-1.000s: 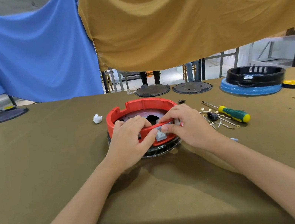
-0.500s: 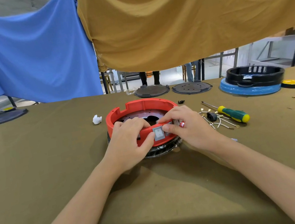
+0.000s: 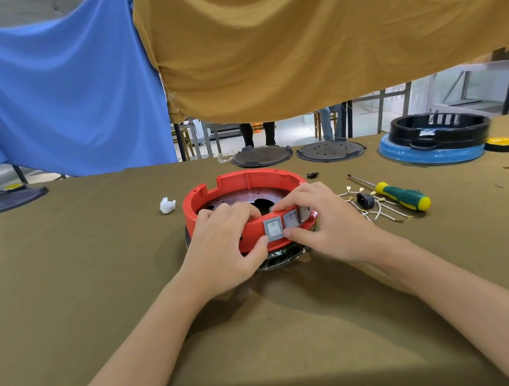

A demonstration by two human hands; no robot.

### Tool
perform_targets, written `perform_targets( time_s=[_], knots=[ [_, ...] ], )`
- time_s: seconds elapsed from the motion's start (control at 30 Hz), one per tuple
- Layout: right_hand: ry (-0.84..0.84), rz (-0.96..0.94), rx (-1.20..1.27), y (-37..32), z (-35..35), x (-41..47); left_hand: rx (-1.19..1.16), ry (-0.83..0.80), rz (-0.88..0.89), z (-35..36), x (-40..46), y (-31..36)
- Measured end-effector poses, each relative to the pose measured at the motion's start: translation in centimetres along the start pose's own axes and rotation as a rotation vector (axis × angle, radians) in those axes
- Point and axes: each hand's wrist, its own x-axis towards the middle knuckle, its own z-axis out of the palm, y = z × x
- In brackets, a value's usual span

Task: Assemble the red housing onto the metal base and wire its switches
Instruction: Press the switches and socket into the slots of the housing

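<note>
Hands meet at the near wall of the red housing (image 3: 241, 180), which sits on the metal base (image 3: 282, 255) in the middle of the olive-covered surface (image 3: 93, 287). Left hand (image 3: 222, 248) grips the housing rim, fingers curled over the top edge into the ring and thumb pressed against the outer wall just left of a grey rocker switch (image 3: 273, 228). Right hand (image 3: 328, 217) pinches the second grey switch (image 3: 291, 219) beside it, fingers over the rim above and thumb below on the wall. Both switches sit side by side in the housing's near face. Only a dark, shiny edge of the base shows under the housing.

To the right lie loose wires with small terminals (image 3: 380, 210), and a green and yellow screwdriver (image 3: 398, 195) just beyond them. A white crumpled scrap (image 3: 167, 205) lies left of the housing. Far right stands a black housing (image 3: 438, 130) on a blue disc (image 3: 432, 154)
</note>
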Motion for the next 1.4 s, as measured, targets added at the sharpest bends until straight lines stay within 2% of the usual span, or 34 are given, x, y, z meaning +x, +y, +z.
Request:
perform_targets(
  time_s=[0.17, 0.47, 0.67, 0.93, 1.27, 1.4],
  knots=[
    [-0.018, 0.004, -0.049, -0.4, 0.1, 0.0, 0.009, -0.030, -0.007, 0.0, 0.1, -0.1],
    [0.005, 0.030, 0.049, -0.4, 0.2, -0.1, -0.037, 0.001, -0.016, 0.1, 0.1, -0.3],
    [0.064, 0.051, 0.031, -0.5, 0.6, 0.2, -0.053, 0.010, -0.028, 0.3, 0.2, -0.2],
    [0.042, 0.053, 0.077, 0.2, 0.2, 0.1, -0.081, 0.013, -0.033, 0.3, 0.1, -0.4],
    [0.148, 0.081, -0.010, -0.3, 0.5, 0.4, -0.142, 0.011, -0.054, 0.2, 0.1, -0.7],
    [0.110, 0.071, 0.063, 0.0, 0.2, 0.1, -0.184, 0.000, -0.068, -0.2, 0.0, -1.1]
  ],
)
